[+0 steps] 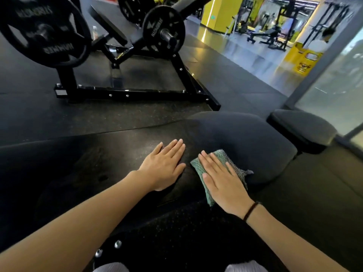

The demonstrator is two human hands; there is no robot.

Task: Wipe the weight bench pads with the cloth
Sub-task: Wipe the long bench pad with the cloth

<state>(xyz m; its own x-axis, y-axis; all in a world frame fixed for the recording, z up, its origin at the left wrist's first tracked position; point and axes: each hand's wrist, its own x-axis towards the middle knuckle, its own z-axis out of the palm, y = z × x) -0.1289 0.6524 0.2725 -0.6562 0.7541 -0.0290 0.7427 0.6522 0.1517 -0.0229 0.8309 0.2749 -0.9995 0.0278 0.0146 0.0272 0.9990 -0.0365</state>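
Starting at the left, we see a black weight plate (43, 30) on a plate-loaded machine frame (133, 93), with a 2nd plate (163, 30) further in. Both stand well apart from our work and matter only as things to keep clear of. Below them, our left hand (163, 165) lies flat on the dark bench pad (110, 154), fingers straight and close together, gripping nothing. We judge it is there to brace us as we lean over, since it carries no cloth. Just beside it, our right hand (222, 183) presses down on the green cloth (219, 155), fingers straight and slightly apart, palm flat rather than curled round the fabric. That flat press spreads the cloth under the whole hand, which suits a wide wiping stroke. The cloth lies where the dark pad meets the rounded grey pad (245, 134), with 1 frayed corner poking out past the little finger onto the grey side. A thin dark band (250, 211) circles the right wrist. Further right a smaller grey pad (302, 126) sits apart, near the glass wall (334, 91). The dark pad shines more than the 2 grey pads, so we judge the grey surfaces are what is left to wipe, though the view cannot confirm it
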